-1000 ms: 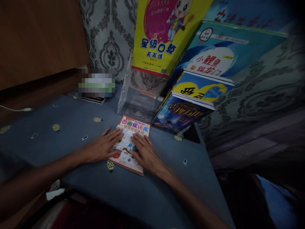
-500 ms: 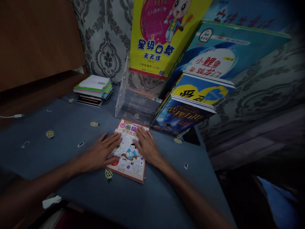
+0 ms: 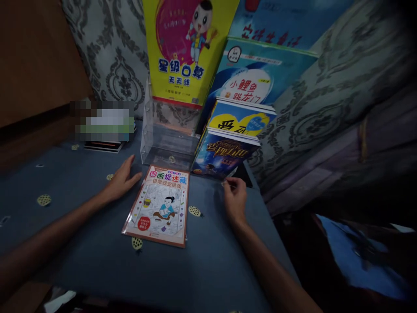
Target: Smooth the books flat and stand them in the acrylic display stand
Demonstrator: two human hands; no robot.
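A thin children's picture book with a drawn child on its cover lies flat on the blue patterned tablecloth. My left hand rests open on the cloth just left of the book's top corner, fingers spread. My right hand hovers to the right of the book with fingers curled in a pinch, close to the lower edge of a dark-covered book. Neither hand touches the picture book.
A clear acrylic stand sits behind the picture book. Large books lean against the patterned wall: a yellow one, a teal one and a yellow-and-blue one. A stack of small books lies at the back left.
Both hands have lifted off the picture book and moved apart, the left one to the left, the right one to the right. The view has shifted, and the book now lies uncovered.
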